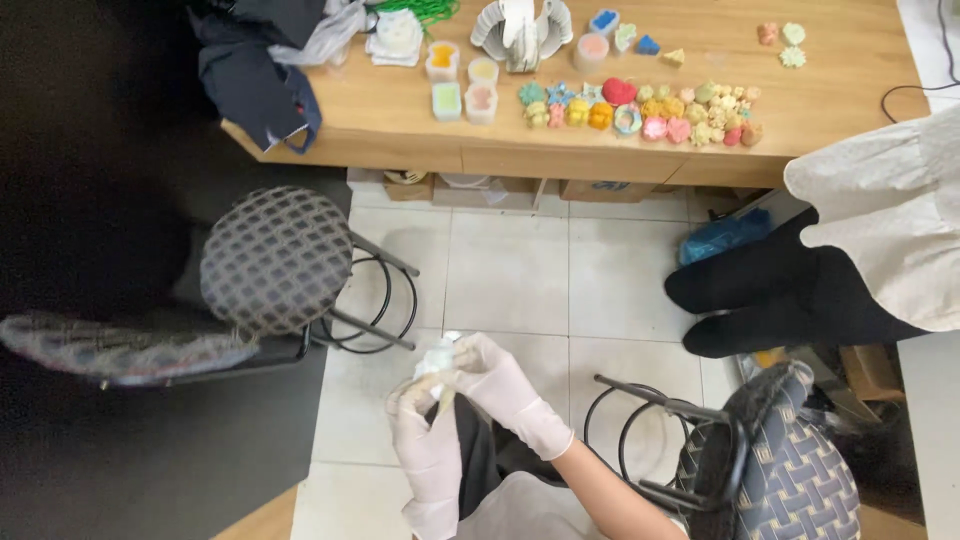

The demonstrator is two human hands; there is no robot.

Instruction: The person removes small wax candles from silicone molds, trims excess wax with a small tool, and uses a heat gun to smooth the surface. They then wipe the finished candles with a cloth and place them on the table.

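Observation:
Both my hands wear white gloves and meet low in the middle of the view, above the tiled floor. My left hand [425,445] rises from below, its fingers closed around the bottom of a small white soft piece [437,353]. My right hand [505,385] comes in from the right and pinches the same piece from the side. A cream-coloured bit shows between the two hands. What exactly the piece is cannot be made out.
A wooden table [850,70] at the top carries rows of small coloured shaped pieces [640,108], little cups [462,85], white moulds [520,30] and dark cloth [255,70]. A patterned stool [275,260] stands at left, a chair [770,460] at lower right. Another person's sleeve and dark legs [790,290] are at right.

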